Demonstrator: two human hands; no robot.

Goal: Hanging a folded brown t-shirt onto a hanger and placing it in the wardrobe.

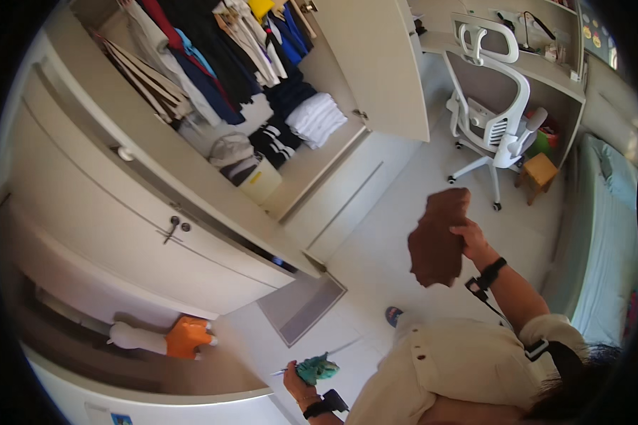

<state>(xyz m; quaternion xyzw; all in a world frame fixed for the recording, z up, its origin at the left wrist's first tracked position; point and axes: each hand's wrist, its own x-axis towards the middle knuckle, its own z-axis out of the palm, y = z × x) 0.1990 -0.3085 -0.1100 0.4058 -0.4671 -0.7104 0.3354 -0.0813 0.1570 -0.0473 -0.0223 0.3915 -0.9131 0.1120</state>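
My right hand [472,243] grips a brown folded cloth [438,239] by its edge, held up above the pale floor. The cloth hangs loosely, and its kind of garment cannot be told. Lower in the view, my left hand [299,383] is closed around a bunched green cloth [317,368]. A thin pale rod [343,345] sticks out beyond that cloth; a slim pointed end also shows on the other side of the hand. Both wrists wear black straps. In front of me stands an open wardrobe [324,170] with hanging clothes [212,58] and a stack of folded white clothes [317,119].
The wardrobe's door [375,64] swings outward. A fabric bin [258,180] sits on its bottom shelf. To the right are a white office chair [489,95], a wooden stool [538,172] and a bed [595,249]. A grey doormat [304,308] lies by the closed room door [111,196].
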